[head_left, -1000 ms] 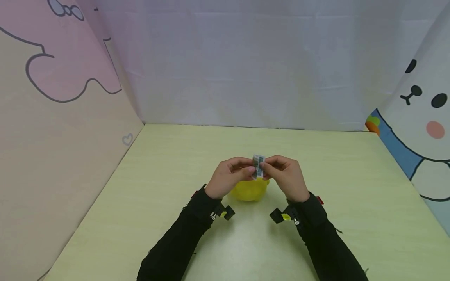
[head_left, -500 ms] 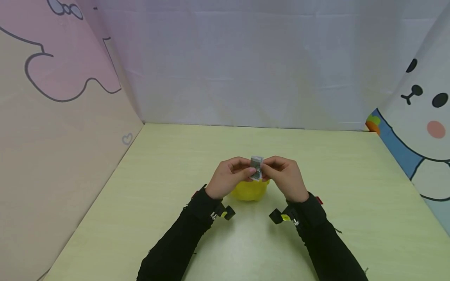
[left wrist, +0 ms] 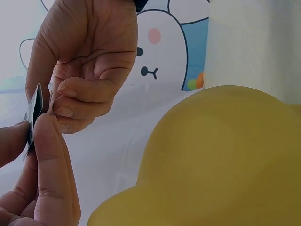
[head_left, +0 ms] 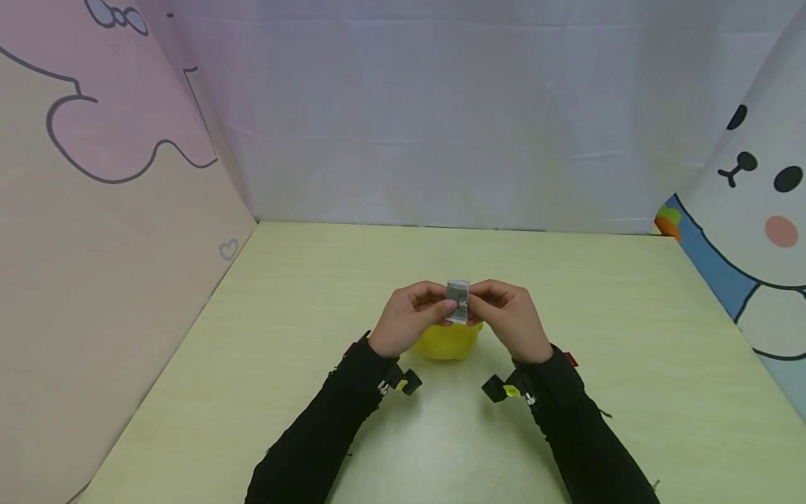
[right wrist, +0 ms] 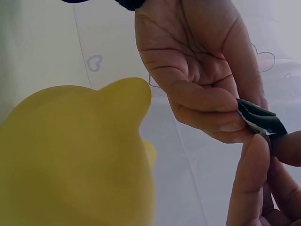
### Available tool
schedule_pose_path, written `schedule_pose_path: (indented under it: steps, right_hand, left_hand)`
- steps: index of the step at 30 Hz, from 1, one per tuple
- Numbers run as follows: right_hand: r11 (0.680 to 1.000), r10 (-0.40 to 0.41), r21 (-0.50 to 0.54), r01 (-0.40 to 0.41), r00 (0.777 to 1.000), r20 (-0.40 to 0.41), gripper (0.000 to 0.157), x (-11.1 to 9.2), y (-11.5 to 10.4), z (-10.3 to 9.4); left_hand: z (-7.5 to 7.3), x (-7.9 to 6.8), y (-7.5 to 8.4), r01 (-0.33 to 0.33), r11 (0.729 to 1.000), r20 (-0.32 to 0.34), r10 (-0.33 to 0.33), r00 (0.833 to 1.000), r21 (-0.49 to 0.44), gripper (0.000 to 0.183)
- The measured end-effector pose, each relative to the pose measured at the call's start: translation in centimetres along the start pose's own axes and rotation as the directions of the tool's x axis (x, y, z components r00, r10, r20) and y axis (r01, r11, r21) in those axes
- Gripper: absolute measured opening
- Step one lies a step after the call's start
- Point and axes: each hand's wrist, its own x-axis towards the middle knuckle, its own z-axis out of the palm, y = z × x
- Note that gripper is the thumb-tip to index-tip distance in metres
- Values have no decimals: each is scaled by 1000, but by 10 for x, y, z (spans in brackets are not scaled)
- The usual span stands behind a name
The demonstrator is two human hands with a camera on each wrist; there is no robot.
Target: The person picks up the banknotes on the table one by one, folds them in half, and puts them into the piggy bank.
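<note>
A small folded banknote, grey-green with a pale edge, stands upright between both hands. My left hand pinches its left side, the thumb lying across its near face. Its right edge is pinched by my right hand, with thumb and fingertips. Seen edge-on in the left wrist view, the banknote is thin; in the right wrist view its layers part slightly. Just below the hands sits a glossy yellow object with a rounded body and ear-like bumps, partly hidden by hands and banknote in the head view.
The pale yellow-green tabletop spreads around the hands. A white curtain rises along its back edge. Panels with cartoon prints flank it, one left and one with a bear-like face right.
The banknote has been folded narrower or turned, now showing a flat grey-green face where blue-white panels showed before. It has shifted slightly left. Both hands stay nearly in place.
</note>
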Motion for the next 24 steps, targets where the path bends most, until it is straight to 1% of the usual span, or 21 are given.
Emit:
schedule_pose_path:
  steps: [5, 12, 24]
  right_hand:
    - [1000, -2, 13, 2, 1000, 11, 26, -1, -1, -1]
    - [999, -1, 38, 1, 1000, 3, 31, -1, -3, -1]
    - [1000, -14, -15, 15, 1000, 15, 26, -2, -2, -1]
  left_hand:
    - [0, 0, 0, -1, 1000, -17, 1, 1000, 3, 23]
    - [0, 1, -1, -13, 1000, -45, 13, 999, 4, 22]
    - [1, 0, -1, -23, 999, -47, 25, 999, 32, 22]
